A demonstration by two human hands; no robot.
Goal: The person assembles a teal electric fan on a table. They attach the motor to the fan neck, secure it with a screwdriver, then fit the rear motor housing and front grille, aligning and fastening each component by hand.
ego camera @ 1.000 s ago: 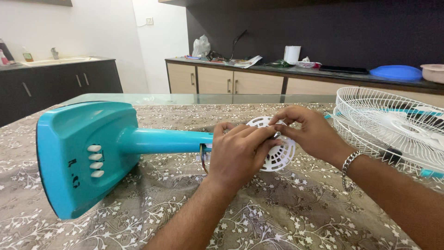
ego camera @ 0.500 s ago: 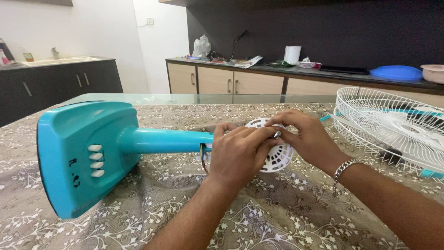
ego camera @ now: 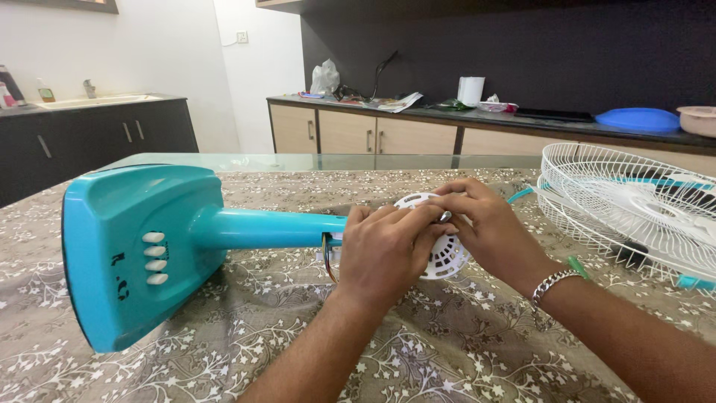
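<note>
Motor housing (ego camera: 446, 254), white and vented, lies on its side at the end of the teal fan stand (ego camera: 149, 246), which is laid flat across the worktop (ego camera: 462, 351) on a floral cloth. My left hand (ego camera: 384, 250) wraps over the near side of the housing, fingers curled shut on it where it meets the teal stem, with a few coloured wires showing just under my palm. My right hand (ego camera: 488, 227) comes in from the far side, its grip closed with thumb and fingertips pinched on a small metal shaft (ego camera: 445, 217) sticking out at the top of the housing; the two hands touch there. A chain bracelet (ego camera: 552, 283) sits on my right wrist. The stand's broad base, with its row of white push buttons (ego camera: 154, 258), points to my left. To my right, near but apart from my hands, white wire fan guards (ego camera: 634, 201) rest stacked on the worktop.
</note>
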